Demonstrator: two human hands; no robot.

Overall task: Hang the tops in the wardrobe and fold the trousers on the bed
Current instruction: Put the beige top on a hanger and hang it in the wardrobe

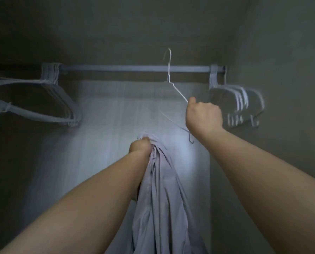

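Inside the wardrobe, my left hand (140, 146) grips a bunched pale lilac top (158, 195) that hangs down between my forearms. My right hand (203, 114) holds a thin white wire hanger (173, 88) by its right shoulder. The hanger's hook rises just above the grey rail (127, 68), in front of it, and is not hooked on. The hanger is apart from the top, up and to the right of it.
Several empty grey hangers (43, 99) hang bunched at the rail's left end. Several pale hangers (239, 103) hang at its right end, close behind my right hand. The middle of the rail is bare. The wardrobe's side wall (281, 70) stands on the right.
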